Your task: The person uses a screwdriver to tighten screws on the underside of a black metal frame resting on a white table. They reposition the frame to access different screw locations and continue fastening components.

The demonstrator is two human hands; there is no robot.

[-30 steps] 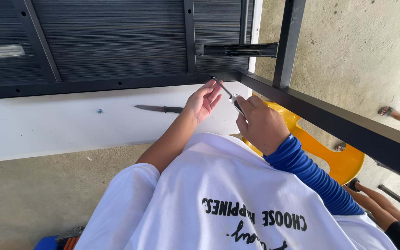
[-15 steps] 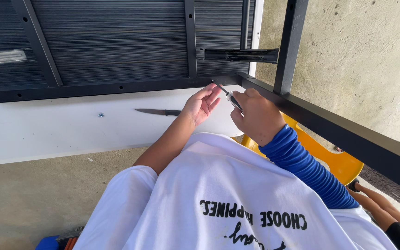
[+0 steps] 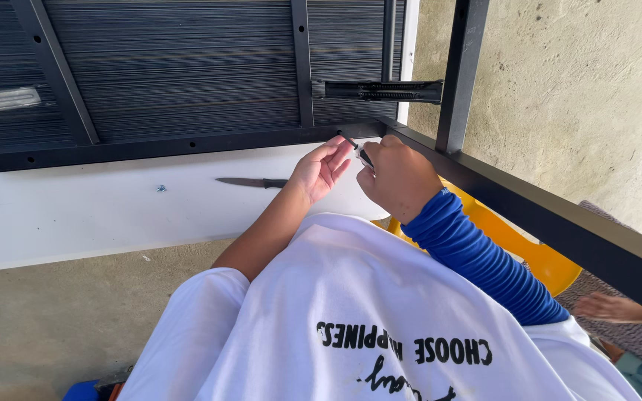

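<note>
Since the earlier frames both hands have shifted slightly toward the corner of the black metal frame (image 3: 187, 142), and the slim black tool (image 3: 357, 146) now sits closer under the frame rail.

The right hand (image 3: 399, 177), its forearm covered by a ribbed blue sleeve (image 3: 484, 260), is clenched around the slim black tool. The tool's tip points up and to the left at the corner where the horizontal rail meets the sloping black side rail (image 3: 544, 223). Whether the tip touches the metal cannot be told.

The left hand (image 3: 319, 169) is bare and half open, with the fingers (image 3: 339, 152) extended toward the tool's tip. The fingertips are just beside the tip; whether they pinch a small part there cannot be told.

Beyond the frame lies a dark ribbed panel (image 3: 187, 67) crossed by black bars. A black slotted bracket (image 3: 380, 90) projects from an upright black post (image 3: 462, 74).

Below the frame rail is a white board (image 3: 76, 215). A knife with a grey blade and dark handle (image 3: 250, 182) lies flat on it, just left of the left hand. A small blue screw-like part (image 3: 160, 188) lies further left, well apart from the knife.

A yellow plastic seat (image 3: 529, 256) shows under the right forearm. Another person's bare foot (image 3: 618, 306) rests at the lower right on the concrete floor (image 3: 53, 319).
</note>
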